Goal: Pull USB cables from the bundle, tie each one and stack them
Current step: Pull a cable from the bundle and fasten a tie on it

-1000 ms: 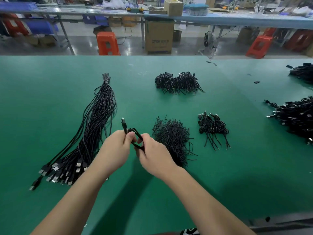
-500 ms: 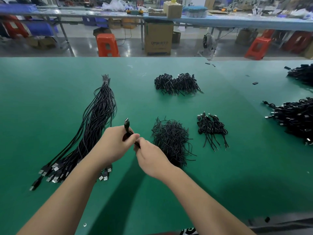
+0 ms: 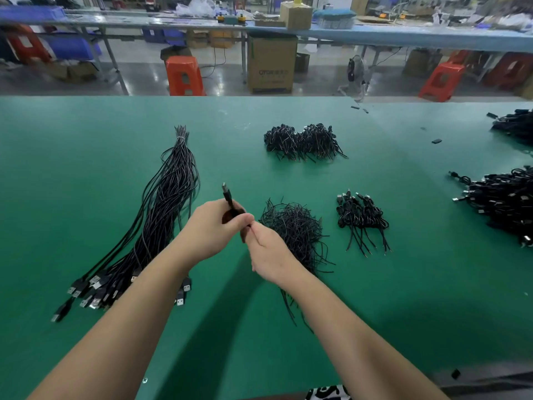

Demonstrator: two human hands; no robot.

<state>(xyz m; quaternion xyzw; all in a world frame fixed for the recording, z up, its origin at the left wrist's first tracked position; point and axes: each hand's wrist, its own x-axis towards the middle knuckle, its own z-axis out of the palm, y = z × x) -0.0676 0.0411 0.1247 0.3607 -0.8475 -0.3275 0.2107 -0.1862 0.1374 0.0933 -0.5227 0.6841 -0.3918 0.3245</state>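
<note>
Now the coil is closed up, and the tie comes next

Now the left hand (image 3: 212, 228) has its fingers curled round a folded USB cable (image 3: 230, 204), whose plug end sticks up and away past the knuckles. A second ago the cable's loops stood open between the two hands; since then they have been drawn in, so that only the plug and a short dark stretch show above the fist. The right hand (image 3: 268, 252) has moved in against the left, and its fingertips pinch at something thin at the coil's lower edge (whether that is the cable's tail or a tie wire is too small to tell).

The coil is held above the green worktop (image 3: 86, 168), between the long bundle of untied cables (image 3: 161, 215) on the left and the loose heap of tie wires (image 3: 297, 229) just to the right of the hands. Beyond that heap lies a small stack of tied cables (image 3: 360, 217), and a larger finished pile (image 3: 302, 140) sits farther back.

By the look of it, the coiling of this cable is done and the binding is under way. What is left for this piece is likely the twist to close it and a short carry to the small stack. The bundle remains thick, so most of the job lies ahead.
</note>
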